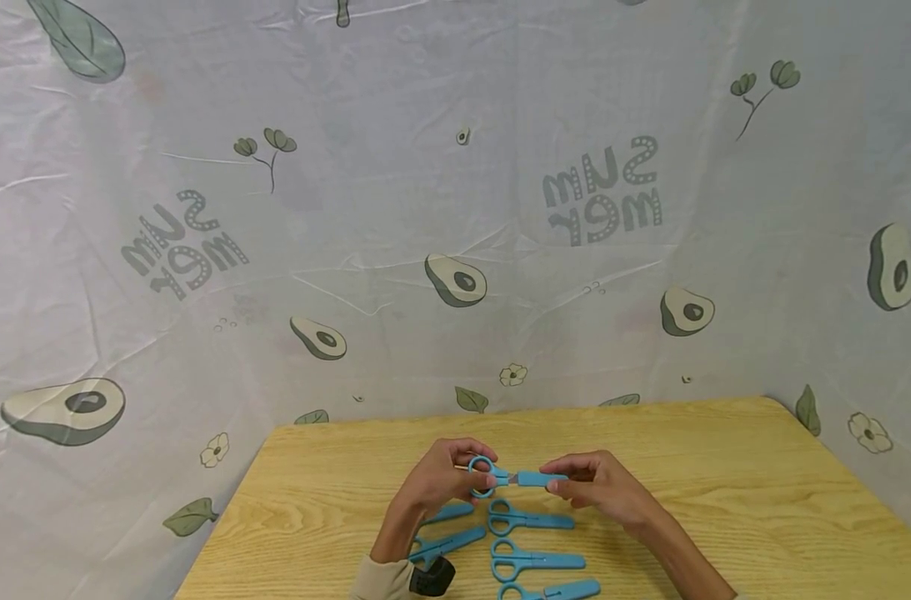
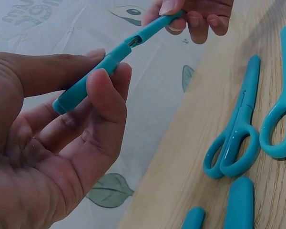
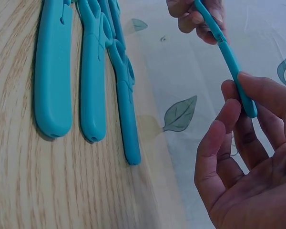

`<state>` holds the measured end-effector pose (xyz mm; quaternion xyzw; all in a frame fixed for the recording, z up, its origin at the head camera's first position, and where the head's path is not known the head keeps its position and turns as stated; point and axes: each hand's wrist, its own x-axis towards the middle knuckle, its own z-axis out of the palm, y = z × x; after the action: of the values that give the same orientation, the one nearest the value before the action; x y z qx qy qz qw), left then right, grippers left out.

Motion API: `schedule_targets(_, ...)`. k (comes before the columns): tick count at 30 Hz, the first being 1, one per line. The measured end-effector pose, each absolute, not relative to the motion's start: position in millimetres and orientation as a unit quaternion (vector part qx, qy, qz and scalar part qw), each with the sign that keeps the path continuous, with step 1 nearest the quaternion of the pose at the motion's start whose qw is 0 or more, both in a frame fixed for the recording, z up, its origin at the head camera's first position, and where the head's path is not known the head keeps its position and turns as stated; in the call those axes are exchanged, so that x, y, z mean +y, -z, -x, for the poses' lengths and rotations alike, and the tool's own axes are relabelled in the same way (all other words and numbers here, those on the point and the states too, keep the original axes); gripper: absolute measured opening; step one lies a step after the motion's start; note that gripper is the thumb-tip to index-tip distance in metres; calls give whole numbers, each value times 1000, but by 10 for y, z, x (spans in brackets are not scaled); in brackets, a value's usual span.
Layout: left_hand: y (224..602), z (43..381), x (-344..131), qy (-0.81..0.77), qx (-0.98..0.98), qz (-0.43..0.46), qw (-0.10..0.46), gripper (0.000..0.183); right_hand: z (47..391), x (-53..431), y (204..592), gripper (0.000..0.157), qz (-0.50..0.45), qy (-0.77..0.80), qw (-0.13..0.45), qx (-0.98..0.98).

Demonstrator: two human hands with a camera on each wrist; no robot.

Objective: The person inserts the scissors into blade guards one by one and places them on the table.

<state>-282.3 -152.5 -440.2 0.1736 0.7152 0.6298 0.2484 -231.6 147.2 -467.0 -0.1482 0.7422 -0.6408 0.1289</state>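
Above the table, my left hand holds a pair of small blue scissors by the finger loops, thumb on one side. Thumb and fingers of my right hand pinch the far end of its blue blade cover. A short stretch of metal blade shows between handle and cover, the rest of the blade being hidden inside. In the left wrist view, the scissors and cover lie nearly in one line. The right wrist view shows the cover held near its rounded tip.
Below the hands, several blue covered scissors lie in a column on the wooden table. More scissors lie to the left, partly behind the left forearm. A printed cloth hangs behind the table.
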Motion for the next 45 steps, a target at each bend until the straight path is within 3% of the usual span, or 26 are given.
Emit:
schedule_targets(19, 4419, 2796, -1474, -602, 742, -187, 227, 22, 2305, 1461, 4720, 38, 164, 661, 147, 717)
schedule_targets(45, 4472, 2820, -1460, -627, 710, -176, 266, 23, 2297, 1401, 4748, 39, 153, 670, 144, 712)
